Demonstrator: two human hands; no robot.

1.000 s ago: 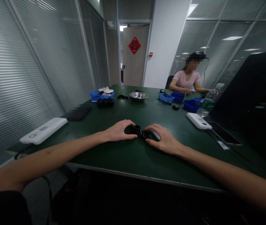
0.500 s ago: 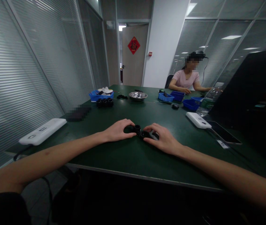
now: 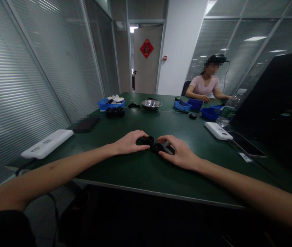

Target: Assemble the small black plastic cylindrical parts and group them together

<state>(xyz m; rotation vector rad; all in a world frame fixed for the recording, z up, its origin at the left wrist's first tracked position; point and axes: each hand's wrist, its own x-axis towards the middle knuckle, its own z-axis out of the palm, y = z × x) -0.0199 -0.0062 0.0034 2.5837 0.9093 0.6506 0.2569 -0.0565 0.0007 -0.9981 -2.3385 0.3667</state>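
Low over the table's near part, my left hand (image 3: 128, 142) is closed around a black part with a hollow, ring-shaped end (image 3: 150, 140); thumb and index finger lie along its two sides, and the rest is behind the fingers. Just to its right, my right hand (image 3: 180, 151) curls round a second black part with a rounded end (image 3: 158, 147). Its thumb rests on the near side and its index finger arches over the far side. The two black ends are side by side; whether they touch or join I cannot tell.
On the green table (image 3: 135, 171) are a metal bowl (image 3: 151, 105), a cluster of black round parts (image 3: 115, 112), a blue basket (image 3: 111, 105), blue trays (image 3: 210, 114), a bottle (image 3: 229, 108), white power banks (image 3: 46, 143) and a phone (image 3: 247, 144). A co-worker (image 3: 205, 85) sits at back right.
My right thumb and index finger have spread slightly apart around their black part, showing more of it. My left hand has hardly moved.
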